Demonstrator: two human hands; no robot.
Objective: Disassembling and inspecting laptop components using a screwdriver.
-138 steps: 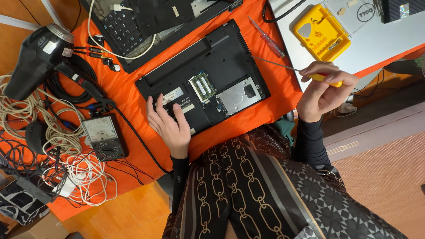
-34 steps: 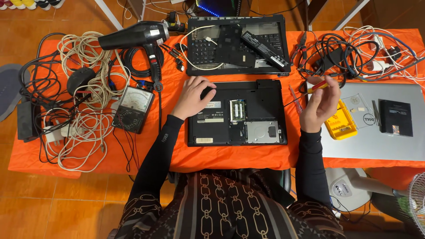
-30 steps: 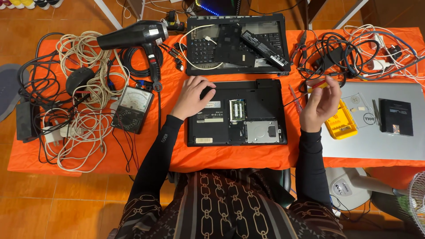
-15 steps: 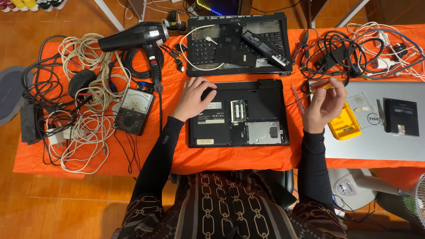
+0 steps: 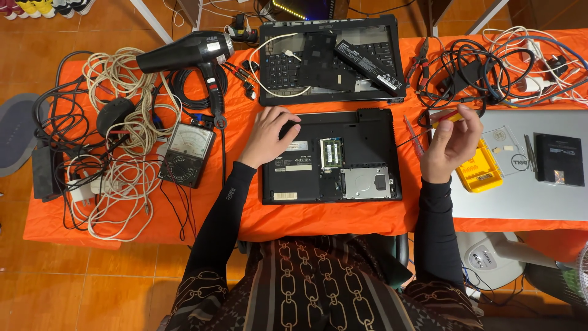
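Note:
A black laptop base (image 5: 358, 153) lies upside down on the orange tablecloth (image 5: 245, 190), with its memory and drive bays uncovered. My left hand (image 5: 269, 135) rests flat on its upper left corner, fingers spread. My right hand (image 5: 450, 144) is raised just right of the laptop, fingers closed on a screwdriver (image 5: 438, 119) with a red and yellow handle; its thin shaft points left toward the laptop's right edge.
Behind the base lies a second opened laptop (image 5: 331, 58) with a black battery on it. A black hair dryer (image 5: 190, 52), an analog multimeter (image 5: 187, 153) and coiled cables (image 5: 116, 147) fill the left. A yellow bit case (image 5: 478, 175) and silver laptop (image 5: 527, 178) sit right.
The view swung from a tilted angle to a straight top-down one. Over the last second my left hand has stayed on the laptop and my right hand has barely shifted with the screwdriver.

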